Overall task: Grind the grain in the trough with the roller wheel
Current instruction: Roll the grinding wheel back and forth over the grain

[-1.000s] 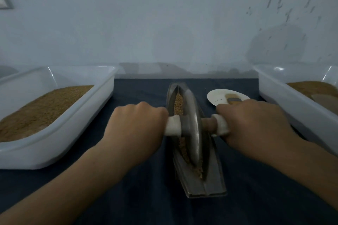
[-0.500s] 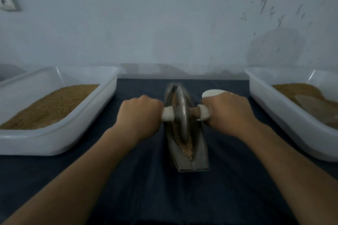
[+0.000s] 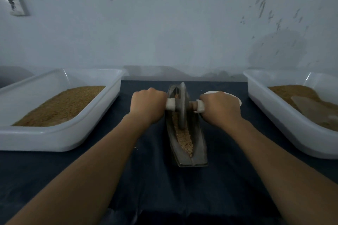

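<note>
Head view: a grey metal boat-shaped trough (image 3: 199,144) lay lengthwise on a dark blue cloth (image 3: 155,179), with tan grain (image 3: 184,139) along its groove. A grey metal disc roller wheel (image 3: 182,104) stood upright in the trough's far half, rim down in the groove, probably to crush the grain. The left hand (image 3: 148,105) and right hand (image 3: 219,108), one on each side of the trough, each clenched a white-wrapped axle handle (image 3: 170,106), fingers fully curled, likely for an even push.

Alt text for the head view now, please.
The left hand and right hand grip the handles of a roller wheel standing in a narrow trough of grain on a dark cloth. A white left tub and right tub hold brown grain or meal, and a small dish lies behind the right hand.
</note>
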